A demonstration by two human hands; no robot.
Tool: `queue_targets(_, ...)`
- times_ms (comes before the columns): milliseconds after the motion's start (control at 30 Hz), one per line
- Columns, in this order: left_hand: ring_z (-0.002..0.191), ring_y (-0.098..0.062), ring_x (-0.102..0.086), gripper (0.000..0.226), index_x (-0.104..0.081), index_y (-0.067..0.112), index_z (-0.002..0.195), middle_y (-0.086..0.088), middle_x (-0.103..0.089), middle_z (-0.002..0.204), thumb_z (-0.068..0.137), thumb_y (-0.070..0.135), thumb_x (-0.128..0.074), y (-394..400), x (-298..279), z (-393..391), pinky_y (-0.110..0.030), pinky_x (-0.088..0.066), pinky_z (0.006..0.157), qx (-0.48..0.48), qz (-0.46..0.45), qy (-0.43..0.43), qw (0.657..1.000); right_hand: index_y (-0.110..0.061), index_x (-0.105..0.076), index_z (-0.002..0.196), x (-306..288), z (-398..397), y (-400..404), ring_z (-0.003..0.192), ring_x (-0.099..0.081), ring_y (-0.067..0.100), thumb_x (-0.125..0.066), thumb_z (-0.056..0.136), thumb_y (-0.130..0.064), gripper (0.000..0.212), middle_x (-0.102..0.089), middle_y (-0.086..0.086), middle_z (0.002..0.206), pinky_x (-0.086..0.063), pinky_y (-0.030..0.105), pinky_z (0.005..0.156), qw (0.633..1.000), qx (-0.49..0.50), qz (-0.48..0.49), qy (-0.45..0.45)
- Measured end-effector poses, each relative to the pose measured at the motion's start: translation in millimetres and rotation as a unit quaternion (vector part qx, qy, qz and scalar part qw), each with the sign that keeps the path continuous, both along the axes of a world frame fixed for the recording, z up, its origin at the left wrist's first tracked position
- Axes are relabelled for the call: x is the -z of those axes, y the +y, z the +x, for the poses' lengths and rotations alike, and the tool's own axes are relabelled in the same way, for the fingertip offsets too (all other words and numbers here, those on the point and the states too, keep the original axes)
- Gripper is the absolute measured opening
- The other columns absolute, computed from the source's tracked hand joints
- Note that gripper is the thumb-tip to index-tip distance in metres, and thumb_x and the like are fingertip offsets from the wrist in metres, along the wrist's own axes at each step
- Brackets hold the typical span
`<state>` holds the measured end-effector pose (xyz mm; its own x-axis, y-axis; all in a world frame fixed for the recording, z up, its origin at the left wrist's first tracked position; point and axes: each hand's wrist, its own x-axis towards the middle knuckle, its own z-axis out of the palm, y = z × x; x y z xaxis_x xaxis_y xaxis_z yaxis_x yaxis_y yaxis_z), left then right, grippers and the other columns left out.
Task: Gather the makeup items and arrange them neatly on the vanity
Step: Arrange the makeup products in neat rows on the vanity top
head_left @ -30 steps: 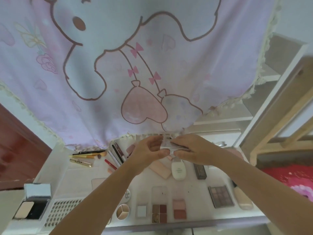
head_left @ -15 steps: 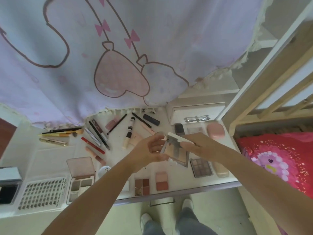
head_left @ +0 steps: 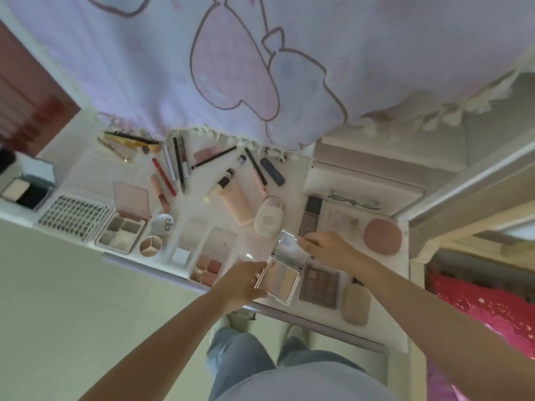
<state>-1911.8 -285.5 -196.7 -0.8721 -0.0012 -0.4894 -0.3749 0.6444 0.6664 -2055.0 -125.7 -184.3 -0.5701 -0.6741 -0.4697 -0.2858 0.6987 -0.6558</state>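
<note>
- Head view, looking down over a white vanity (head_left: 385,319) crowded with makeup.
- Left hand (head_left: 241,283) curled round the left edge of an open palette (head_left: 279,280), gripping its base at the front of the vanity.
- Right hand (head_left: 330,248) pinching the raised mirrored lid of the same palette, fingertips (head_left: 304,241) on the lid's far corner.
- Palette open, pale pans facing up, just left of a dark eyeshadow palette (head_left: 320,285) lying flat.
- Beige tube (head_left: 356,306) near the front edge, right of the dark palette.
- Round pink puff case (head_left: 382,236) further back on the right, apart from the right hand.
- White oval bottle (head_left: 267,222) and a peach tube (head_left: 238,204) behind the held palette.
- Small blush quad (head_left: 207,269) left of the left hand, close to the front edge.
- Open four-pan compact (head_left: 123,230) with pink lid raised toward the left, beside a tray of false lashes (head_left: 73,217).
- Pencils, lip tubes and brushes (head_left: 173,166) spread along the back, under the fringe of a lilac cartoon-print curtain (head_left: 231,68).
- Glasses (head_left: 354,201) on a white box at the back right.
- Jeans and shoes visible below the vanity edge; red-pink bedding (head_left: 489,311) at the right.
</note>
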Motion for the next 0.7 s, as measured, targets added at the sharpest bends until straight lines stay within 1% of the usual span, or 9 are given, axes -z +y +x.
queue_targets(67, 0.101, -0.014, -0.053, 0.042, -0.048, 0.01, 0.126, -0.008, -0.057, 0.12, 0.086, 0.016, -0.059, 11.4, 6.9, 4.5, -0.004, -0.034, 0.081, 0.0, -0.065, 0.002, 0.998, -0.014, -0.044, 0.06, 10.6, -1.3, -0.9, 0.062, -0.042, 0.017, -0.043, 0.094, -0.028, 0.037, -0.045, 0.004, 0.061, -0.027, 0.016, 0.049, 1.0, -0.021, 0.004, 0.003)
queue_targets(133, 0.116, -0.018, -0.048, 0.042, -0.041, 0.012, 0.131, -0.007, -0.052, 0.127, 0.091, 0.018, -0.051, 21.2, 12.7, 6.7, -0.018, -0.033, 0.094, -0.003, -0.129, -0.019, 0.992, -0.012, -0.046, 0.06, 15.3, -3.3, -2.9, 0.063, -0.042, 0.017, -0.043, 0.094, -0.028, 0.038, -0.044, 0.002, 0.059, -0.028, 0.016, 0.049, 1.0, -0.029, -0.004, 0.0)
queue_targets(167, 0.118, -0.02, -0.048, 0.041, -0.039, 0.012, 0.131, -0.007, -0.051, 0.128, 0.092, 0.016, -0.049, 26.3, 14.9, 7.4, -0.022, -0.035, 0.095, -0.01, -0.153, -0.03, 0.988, -0.01, -0.047, 0.061, 15.9, -4.3, -4.1, 0.063, -0.043, 0.017, -0.044, 0.094, -0.028, 0.038, -0.045, 0.002, 0.06, -0.027, 0.016, 0.049, 0.999, -0.032, -0.01, -0.002)
queue_targets(300, 0.1, -0.022, -0.057, 0.028, -0.043, 0.009, 0.117, -0.009, -0.057, 0.113, 0.091, 0.0, -0.042, 50.0, 17.0, 10.2, -0.025, -0.043, 0.08, -0.039, -0.235, -0.052, 0.97, -0.017, -0.033, 0.054, 15.1, -6.5, -9.5, 0.059, -0.04, 0.016, -0.04, 0.095, -0.028, 0.044, -0.038, -0.002, 0.054, -0.026, 0.02, 0.047, 0.995, -0.094, 0.001, 0.03)
queue_targets(367, 0.098, -0.023, -0.057, 0.032, -0.042, 0.008, 0.117, -0.009, -0.056, 0.112, 0.088, -0.005, -0.042, 59.4, 17.7, 10.5, -0.025, -0.044, 0.078, -0.045, -0.267, -0.056, 0.961, -0.017, -0.033, 0.054, 13.5, -7.6, -11.8, 0.062, -0.042, 0.019, -0.039, 0.096, -0.03, 0.044, -0.039, -0.002, 0.054, -0.027, 0.029, 0.053, 0.993, -0.111, 0.01, 0.046)
queue_targets(433, 0.1, -0.024, -0.057, 0.037, -0.041, 0.007, 0.119, -0.009, -0.055, 0.113, 0.085, -0.007, -0.045, 65.0, 17.9, 9.4, -0.026, -0.045, 0.079, -0.051, -0.292, -0.059, 0.953, -0.01, -0.04, 0.058, 11.9, -8.6, -11.2, 0.064, -0.045, 0.022, -0.04, 0.095, -0.032, 0.043, -0.044, 0.004, 0.056, -0.026, 0.029, 0.056, 0.991, -0.12, 0.007, 0.067)
queue_targets(533, 0.101, -0.023, -0.058, 0.039, -0.041, 0.006, 0.121, -0.009, -0.055, 0.115, 0.085, -0.006, -0.047, 68.3, 19.5, 8.9, -0.026, -0.046, 0.08, -0.059, -0.313, -0.061, 0.946, 0.004, -0.056, 0.08, 10.6, -9.6, -6.6, 0.071, -0.056, 0.03, -0.046, 0.092, -0.036, 0.043, -0.061, 0.017, 0.074, -0.035, 0.031, 0.059, 0.987, -0.111, -0.021, 0.118)
queue_targets(633, 0.1, -0.021, -0.057, 0.039, -0.04, 0.007, 0.123, -0.008, -0.055, 0.115, 0.086, -0.002, -0.047, 70.3, 21.5, 10.0, -0.025, -0.046, 0.081, -0.071, -0.312, -0.054, 0.946, 0.0, -0.062, 0.089, 8.2, -11.5, 4.9, 0.083, -0.061, 0.027, -0.053, 0.088, -0.032, 0.033, -0.067, 0.012, 0.086, -0.046, 0.034, 0.069, 0.982, -0.083, -0.084, 0.148)
queue_targets(700, 0.099, -0.02, -0.057, 0.038, -0.04, 0.007, 0.124, -0.007, -0.056, 0.115, 0.088, 0.001, -0.048, 70.9, 22.5, 11.3, -0.024, -0.046, 0.082, -0.078, -0.31, -0.045, 0.947, -0.001, -0.063, 0.093, 8.7, -13.1, 18.2, 0.089, -0.059, 0.028, -0.057, 0.085, -0.033, 0.034, -0.066, 0.011, 0.088, -0.042, 0.031, 0.069, 0.978, -0.073, -0.091, 0.17)
